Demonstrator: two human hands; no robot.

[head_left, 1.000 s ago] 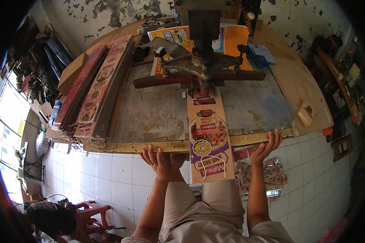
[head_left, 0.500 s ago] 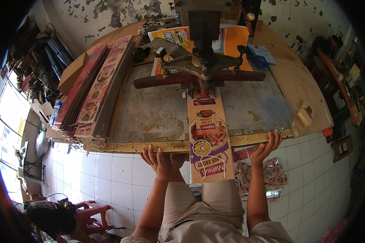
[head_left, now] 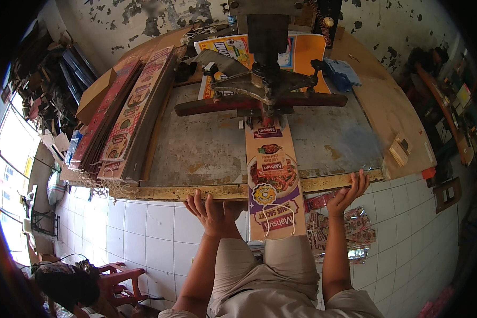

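**Printed cardboard strip [head_left: 273, 159] under the press head [head_left: 267, 87]**

Left hand [head_left: 212, 217] and right hand [head_left: 346, 197], both open, fingers extended, rest at the bench edge [head_left: 159, 192], perhaps for steadiness. Between them, the strip overhangs that edge unheld; the press head seemingly pins its far end.

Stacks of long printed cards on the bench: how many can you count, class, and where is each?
2. The red-topped stack lies far left on the bench; the tan-topped stack lies just right of it. Any further stack behind the press could be hidden.
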